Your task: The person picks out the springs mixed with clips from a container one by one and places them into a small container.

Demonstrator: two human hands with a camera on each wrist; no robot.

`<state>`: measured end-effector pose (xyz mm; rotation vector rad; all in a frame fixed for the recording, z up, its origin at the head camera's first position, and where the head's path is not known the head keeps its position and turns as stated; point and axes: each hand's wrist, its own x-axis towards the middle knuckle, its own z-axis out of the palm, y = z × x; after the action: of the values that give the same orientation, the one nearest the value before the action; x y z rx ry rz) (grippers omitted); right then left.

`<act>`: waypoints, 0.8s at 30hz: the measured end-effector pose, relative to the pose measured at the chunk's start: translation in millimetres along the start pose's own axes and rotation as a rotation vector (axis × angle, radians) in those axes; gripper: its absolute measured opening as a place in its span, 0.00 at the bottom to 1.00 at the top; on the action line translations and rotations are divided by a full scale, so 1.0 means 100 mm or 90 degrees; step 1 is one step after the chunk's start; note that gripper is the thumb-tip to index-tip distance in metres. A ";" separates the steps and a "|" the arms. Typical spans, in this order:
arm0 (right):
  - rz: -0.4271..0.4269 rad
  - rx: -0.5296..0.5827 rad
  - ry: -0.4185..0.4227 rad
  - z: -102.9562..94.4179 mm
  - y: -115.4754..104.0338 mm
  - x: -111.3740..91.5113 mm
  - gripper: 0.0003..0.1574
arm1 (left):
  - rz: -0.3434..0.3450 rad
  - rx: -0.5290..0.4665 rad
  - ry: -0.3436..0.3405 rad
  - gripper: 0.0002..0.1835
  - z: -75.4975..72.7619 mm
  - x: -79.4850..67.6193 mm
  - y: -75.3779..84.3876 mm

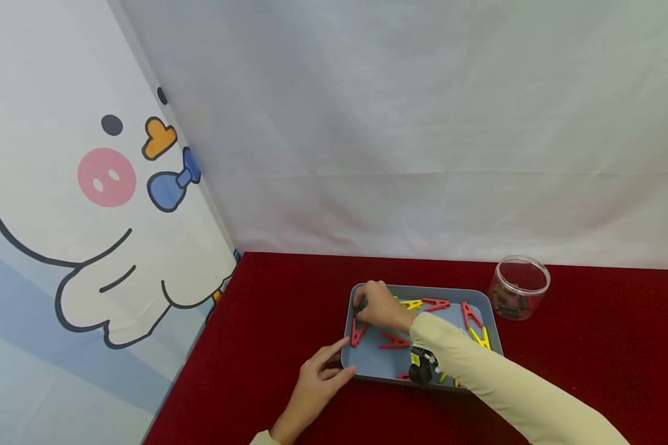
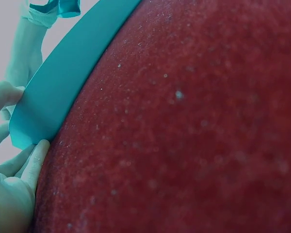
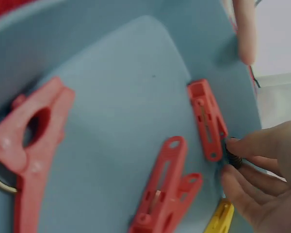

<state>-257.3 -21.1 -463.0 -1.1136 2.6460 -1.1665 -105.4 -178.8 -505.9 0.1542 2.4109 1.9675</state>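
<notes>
My right hand [image 1: 383,304] reaches into the far left part of a blue-grey tray [image 1: 481,296]. Between thumb and fingertips it pinches a small dark ribbed piece [image 3: 234,156], partly covered by the fingers. Right beside that piece a red clothespin [image 3: 207,121] lies along the tray wall. Another red clothespin [image 3: 160,191] and a yellow clothespin [image 3: 220,217] lie close by. At the tray's near left corner, my left hand [image 1: 314,380] holds the corner between thumb and fingers, seen also in the left wrist view.
A clear round jar [image 1: 520,287] with dark ribbed pieces inside stands right of the tray. More red and yellow clothespins lie scattered in the tray, some hidden by my right forearm. Red cloth [image 1: 289,296] covers the table, with a pale curtain [image 1: 423,154] behind.
</notes>
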 end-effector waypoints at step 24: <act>0.022 0.118 -0.057 -0.30 -0.02 -0.12 0.06 | 0.004 0.013 0.007 0.29 0.00 0.02 -0.04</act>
<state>-256.7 4.1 -443.2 -1.0575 2.4227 -1.2920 -107.5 -179.5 -510.1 0.1521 2.4404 1.9532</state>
